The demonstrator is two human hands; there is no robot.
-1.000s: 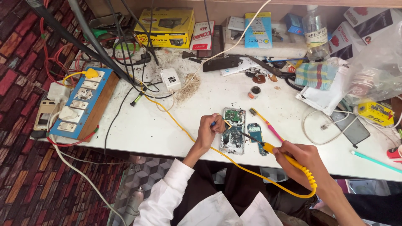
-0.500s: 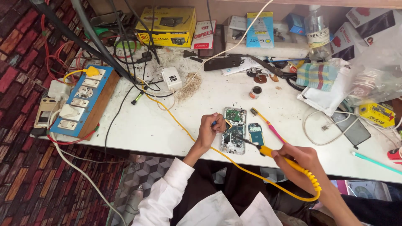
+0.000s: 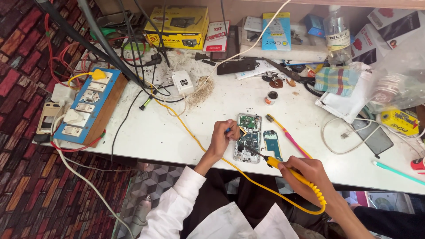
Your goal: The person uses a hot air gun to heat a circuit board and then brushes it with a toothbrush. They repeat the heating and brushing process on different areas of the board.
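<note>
yellow box [image 3: 177, 27] at back; hands: left [image 3: 222, 136] pinches phone board [image 3: 248, 138], right [image 3: 306, 169] grips soldering iron [image 3: 287, 169].

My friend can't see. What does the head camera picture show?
A person's right hand touches a yellow soldering iron to an opened phone on a cluttered white table. Their left hand steadies the phone, beside a small circuit board.

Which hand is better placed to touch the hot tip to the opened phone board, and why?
The right hand. It already grips the yellow soldering iron, whose tip rests over the opened phone board. The left hand is at the board's left edge, pinching a small blue-handled tool, so it seems better placed to steady.
</note>
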